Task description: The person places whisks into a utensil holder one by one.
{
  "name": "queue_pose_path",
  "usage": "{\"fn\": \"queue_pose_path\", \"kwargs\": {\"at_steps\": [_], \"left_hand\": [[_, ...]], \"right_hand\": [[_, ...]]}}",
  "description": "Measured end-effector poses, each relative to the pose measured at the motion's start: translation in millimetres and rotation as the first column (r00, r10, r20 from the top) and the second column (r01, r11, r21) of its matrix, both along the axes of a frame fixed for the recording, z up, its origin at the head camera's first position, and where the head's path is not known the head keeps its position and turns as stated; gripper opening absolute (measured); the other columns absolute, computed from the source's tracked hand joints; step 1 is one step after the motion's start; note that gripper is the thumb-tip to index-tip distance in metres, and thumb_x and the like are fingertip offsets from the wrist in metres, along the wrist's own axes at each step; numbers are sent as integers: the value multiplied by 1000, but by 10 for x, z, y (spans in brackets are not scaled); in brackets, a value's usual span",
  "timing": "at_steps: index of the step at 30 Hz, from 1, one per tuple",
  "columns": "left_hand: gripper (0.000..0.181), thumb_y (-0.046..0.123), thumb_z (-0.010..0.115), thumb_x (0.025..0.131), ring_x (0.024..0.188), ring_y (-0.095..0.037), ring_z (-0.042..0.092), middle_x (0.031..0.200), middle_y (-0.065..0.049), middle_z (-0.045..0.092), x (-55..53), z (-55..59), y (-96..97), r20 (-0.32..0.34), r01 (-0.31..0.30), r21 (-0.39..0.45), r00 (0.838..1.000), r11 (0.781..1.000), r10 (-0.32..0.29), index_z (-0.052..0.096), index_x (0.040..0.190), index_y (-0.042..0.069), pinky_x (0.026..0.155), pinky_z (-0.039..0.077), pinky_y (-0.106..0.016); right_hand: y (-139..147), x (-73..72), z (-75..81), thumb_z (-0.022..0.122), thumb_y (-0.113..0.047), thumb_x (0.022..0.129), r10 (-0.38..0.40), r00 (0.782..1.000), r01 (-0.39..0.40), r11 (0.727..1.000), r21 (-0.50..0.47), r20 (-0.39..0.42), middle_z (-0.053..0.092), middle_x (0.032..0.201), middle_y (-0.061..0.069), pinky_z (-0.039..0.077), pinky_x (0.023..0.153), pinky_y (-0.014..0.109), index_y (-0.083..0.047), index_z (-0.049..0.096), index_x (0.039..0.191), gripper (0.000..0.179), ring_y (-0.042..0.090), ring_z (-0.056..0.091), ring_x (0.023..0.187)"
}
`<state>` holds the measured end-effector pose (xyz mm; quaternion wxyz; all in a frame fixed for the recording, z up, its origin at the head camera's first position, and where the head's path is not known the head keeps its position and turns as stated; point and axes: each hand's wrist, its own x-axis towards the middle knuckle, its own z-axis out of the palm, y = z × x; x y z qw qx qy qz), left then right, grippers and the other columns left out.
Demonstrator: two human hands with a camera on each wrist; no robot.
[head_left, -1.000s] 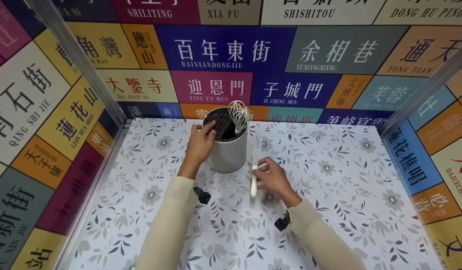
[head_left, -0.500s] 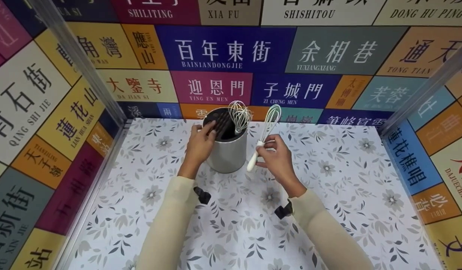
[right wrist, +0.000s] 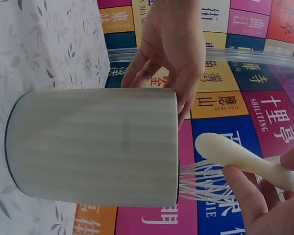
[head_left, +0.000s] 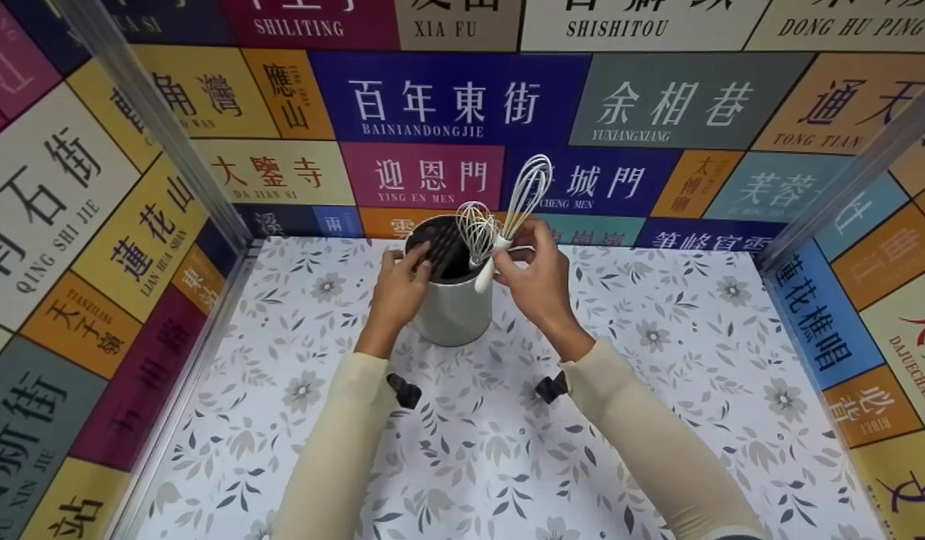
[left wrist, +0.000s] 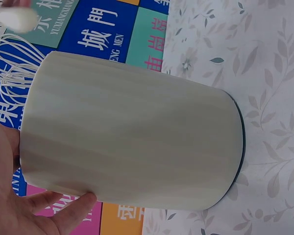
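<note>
A pale grey utensil holder (head_left: 453, 313) with a dark slotted insert stands upright on the table. My left hand (head_left: 400, 289) grips its left rim, some fingers over the edge and others along the outer side, as the left wrist view also shows. A wire whisk (head_left: 476, 225) stands in the holder with its loops up. My right hand (head_left: 539, 274) pinches a second whisk (head_left: 528, 191) where the white handle (right wrist: 235, 154) meets the wires. That whisk is tilted, loops up and to the right, the handle's end just over the holder's right rim.
The table (head_left: 657, 390) has a white cover printed with grey flowers and leaves. Panels (head_left: 454, 97) with coloured street-name signs rise at the back and both sides, with clear strips (head_left: 162, 127) at the corners.
My right hand has lifted the second whisk from beside the holder, up and then left to its right rim, tilting it on the way. My left hand has stayed at the rim.
</note>
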<state>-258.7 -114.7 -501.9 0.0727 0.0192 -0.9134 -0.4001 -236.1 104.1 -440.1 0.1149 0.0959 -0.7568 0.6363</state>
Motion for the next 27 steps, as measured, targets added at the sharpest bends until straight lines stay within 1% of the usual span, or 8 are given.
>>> {"fn": "queue_pose_path", "kwargs": {"at_steps": [2, 4, 6, 10, 14, 17, 22, 27], "left_hand": [[43, 36, 50, 105, 116, -35, 59, 142, -16, 45, 1, -3, 0, -2, 1, 1, 1000, 1000, -1, 57, 147, 30, 98, 47, -53], [43, 36, 50, 105, 117, -36, 59, 142, -17, 45, 2, -6, 1, -3, 3, 4, 1000, 1000, -3, 57, 147, 30, 98, 47, -53], [43, 36, 50, 105, 117, -36, 59, 142, -17, 45, 2, -8, 1, -5, 3, 5, 1000, 1000, -3, 58, 147, 29, 98, 47, -53], [42, 36, 50, 106, 116, -35, 59, 142, -17, 45, 0, -9, 4, -6, 3, 5, 1000, 1000, -3, 58, 147, 29, 97, 48, -52], [43, 36, 50, 105, 115, -34, 59, 142, -16, 45, -10, -7, 5, -2, 0, -3, 1000, 1000, 0, 57, 147, 30, 97, 48, -53], [43, 37, 50, 105, 116, -36, 59, 142, -16, 45, -18, -4, 7, 2, -3, -8, 1000, 1000, 3, 57, 147, 30, 96, 48, -53], [43, 36, 50, 105, 114, -36, 60, 141, -17, 46, -26, -9, 10, 1, -7, -10, 1000, 1000, 7, 58, 147, 28, 94, 49, -52], [43, 36, 50, 106, 113, -35, 60, 141, -17, 46, -22, -21, 10, -5, -9, -16, 1000, 1000, 9, 58, 147, 28, 95, 49, -52]], "right_hand": [[-62, -36, 13, 70, -15, 93, -11, 999, 13, 999, 38, -49, 67, 107, 7, 62, 70, 34, -12, 57, 121, 31, 19, 73, 91], [-119, -72, 11, 70, -16, 92, -28, 995, 36, 996, 85, -94, 68, 105, 5, 61, 72, 34, -12, 58, 120, 31, 16, 72, 89], [-173, -105, 4, 71, -18, 92, -52, 989, 70, 988, 136, -136, 69, 103, 3, 60, 75, 34, -13, 59, 119, 30, 13, 71, 88], [-265, -157, -13, 73, -19, 92, -93, 976, 131, 973, 192, -195, 71, 100, 1, 57, 79, 36, -12, 61, 115, 27, 12, 70, 87], [-343, -177, -31, 73, -19, 93, -100, 968, 148, 968, 204, -228, 71, 100, 1, 56, 74, 32, -11, 62, 114, 25, 12, 71, 86], [-387, -171, -47, 74, -17, 93, -91, 964, 146, 966, 215, -249, 71, 102, 3, 57, 73, 29, -10, 63, 114, 25, 13, 72, 86], [-431, -160, -72, 76, -16, 92, -82, 964, 148, 956, 253, -254, 71, 103, 5, 58, 73, 28, -9, 63, 112, 25, 14, 74, 85], [-453, -153, -87, 77, -16, 90, -87, 962, 167, 938, 304, -261, 69, 103, 8, 58, 72, 26, -7, 62, 111, 27, 15, 75, 84]]}}
